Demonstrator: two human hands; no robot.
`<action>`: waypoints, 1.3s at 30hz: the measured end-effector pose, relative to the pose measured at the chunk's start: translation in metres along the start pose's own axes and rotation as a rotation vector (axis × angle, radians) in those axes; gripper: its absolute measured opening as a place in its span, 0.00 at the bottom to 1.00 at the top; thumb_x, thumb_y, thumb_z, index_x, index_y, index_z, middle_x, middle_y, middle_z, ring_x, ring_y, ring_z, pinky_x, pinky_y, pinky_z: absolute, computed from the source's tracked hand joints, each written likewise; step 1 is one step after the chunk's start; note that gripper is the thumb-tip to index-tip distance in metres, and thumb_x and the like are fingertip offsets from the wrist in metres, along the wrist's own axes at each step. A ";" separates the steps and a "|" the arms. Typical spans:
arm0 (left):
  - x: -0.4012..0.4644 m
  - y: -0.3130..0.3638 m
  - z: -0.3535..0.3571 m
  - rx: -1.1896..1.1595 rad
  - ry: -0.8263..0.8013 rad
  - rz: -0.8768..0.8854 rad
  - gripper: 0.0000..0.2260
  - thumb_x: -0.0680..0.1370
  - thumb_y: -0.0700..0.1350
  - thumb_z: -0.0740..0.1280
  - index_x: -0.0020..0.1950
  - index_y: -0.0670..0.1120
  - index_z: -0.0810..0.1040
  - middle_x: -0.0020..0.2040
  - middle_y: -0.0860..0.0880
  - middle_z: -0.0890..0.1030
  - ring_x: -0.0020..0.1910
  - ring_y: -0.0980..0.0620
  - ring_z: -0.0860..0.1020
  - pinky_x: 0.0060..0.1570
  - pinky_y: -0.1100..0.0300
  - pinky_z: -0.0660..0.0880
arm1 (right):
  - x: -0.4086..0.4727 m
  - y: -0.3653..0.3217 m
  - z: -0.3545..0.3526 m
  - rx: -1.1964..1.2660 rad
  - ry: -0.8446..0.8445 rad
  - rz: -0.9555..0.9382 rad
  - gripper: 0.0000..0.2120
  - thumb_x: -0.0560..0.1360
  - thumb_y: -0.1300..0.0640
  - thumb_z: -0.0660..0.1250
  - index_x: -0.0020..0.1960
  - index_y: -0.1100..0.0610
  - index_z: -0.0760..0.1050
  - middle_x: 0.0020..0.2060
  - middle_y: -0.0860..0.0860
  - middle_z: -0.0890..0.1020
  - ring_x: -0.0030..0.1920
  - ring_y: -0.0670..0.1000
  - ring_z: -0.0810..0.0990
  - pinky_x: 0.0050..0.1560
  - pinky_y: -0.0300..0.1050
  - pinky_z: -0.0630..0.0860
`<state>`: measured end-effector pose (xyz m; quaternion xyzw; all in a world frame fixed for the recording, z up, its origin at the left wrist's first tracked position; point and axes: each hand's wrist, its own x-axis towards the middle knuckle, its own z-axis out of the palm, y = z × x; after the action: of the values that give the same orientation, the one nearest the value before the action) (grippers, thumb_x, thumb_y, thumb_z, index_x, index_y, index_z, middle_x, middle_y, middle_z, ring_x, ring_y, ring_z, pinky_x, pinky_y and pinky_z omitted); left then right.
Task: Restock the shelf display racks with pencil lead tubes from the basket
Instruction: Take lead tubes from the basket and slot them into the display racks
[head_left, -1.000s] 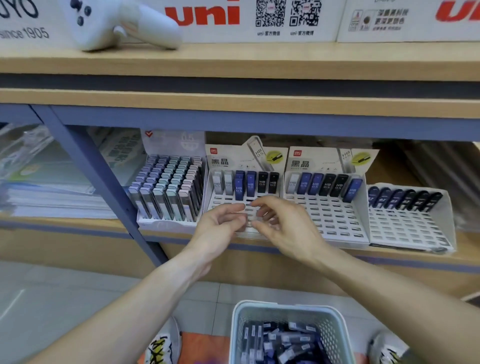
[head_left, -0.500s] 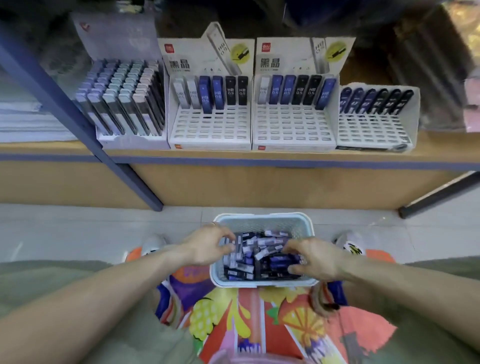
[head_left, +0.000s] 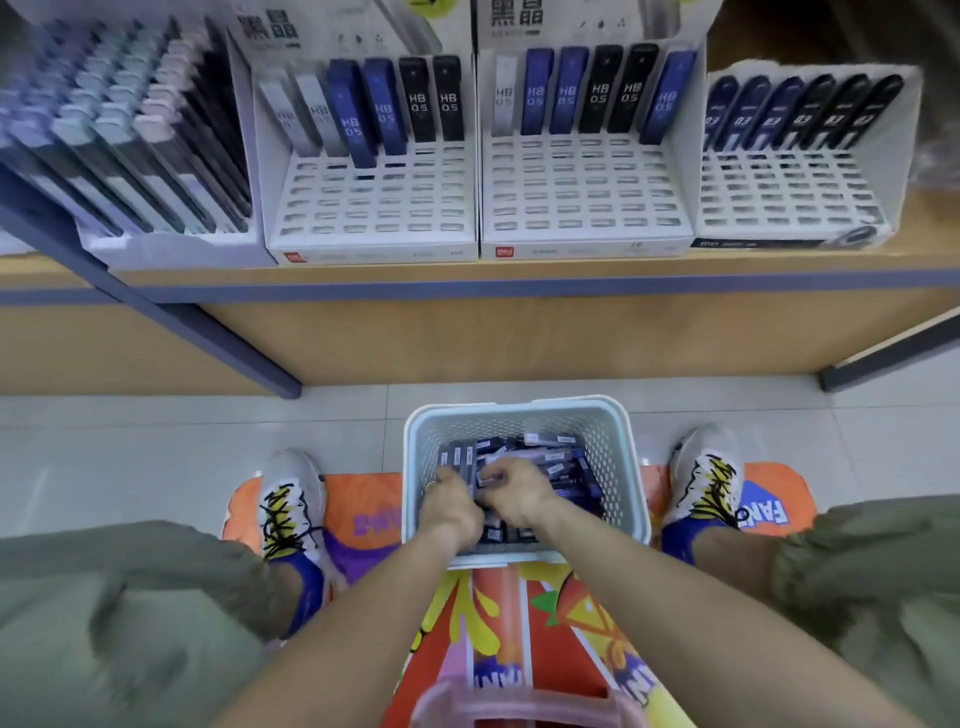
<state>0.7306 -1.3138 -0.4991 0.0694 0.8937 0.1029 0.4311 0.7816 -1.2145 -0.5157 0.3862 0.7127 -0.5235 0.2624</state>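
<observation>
Crowding basket (head_left: 626, 467), both hands (head_left: 451, 506) seemingly gripping tubes (head_left: 550, 457).

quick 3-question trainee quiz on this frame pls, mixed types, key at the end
1. True or false: both hands are inside the basket on the floor.
2. How many tubes stand in the back row of the rightmost rack? A) three B) six C) nine
3. Fill in: the rack at far left is nearly ____, while the other three hold a single back row.

Key:
1. True: left hand and right hand are both down among the loose lead tubes.
2. B
3. full
</observation>
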 end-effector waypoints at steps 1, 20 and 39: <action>0.002 0.000 0.005 -0.011 0.014 -0.012 0.23 0.80 0.36 0.62 0.73 0.37 0.59 0.69 0.35 0.74 0.68 0.37 0.75 0.64 0.51 0.71 | 0.006 0.001 0.008 0.009 0.010 0.014 0.18 0.76 0.59 0.70 0.65 0.54 0.75 0.54 0.55 0.83 0.50 0.54 0.81 0.51 0.44 0.77; 0.043 0.003 0.035 0.036 0.176 0.058 0.18 0.81 0.37 0.61 0.71 0.42 0.65 0.66 0.38 0.69 0.64 0.40 0.72 0.64 0.52 0.71 | 0.038 0.021 0.026 0.314 0.093 0.137 0.14 0.81 0.58 0.65 0.65 0.53 0.71 0.56 0.54 0.82 0.57 0.55 0.81 0.62 0.52 0.79; 0.045 -0.020 0.041 -0.647 -0.198 -0.065 0.30 0.82 0.41 0.59 0.82 0.46 0.52 0.73 0.37 0.72 0.69 0.34 0.74 0.60 0.43 0.78 | 0.023 0.026 0.020 0.620 0.111 0.139 0.05 0.78 0.66 0.71 0.46 0.58 0.83 0.41 0.56 0.86 0.37 0.52 0.83 0.40 0.44 0.84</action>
<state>0.7337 -1.3181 -0.5629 -0.0899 0.7703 0.3600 0.5186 0.7897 -1.2228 -0.5545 0.5234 0.5045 -0.6746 0.1283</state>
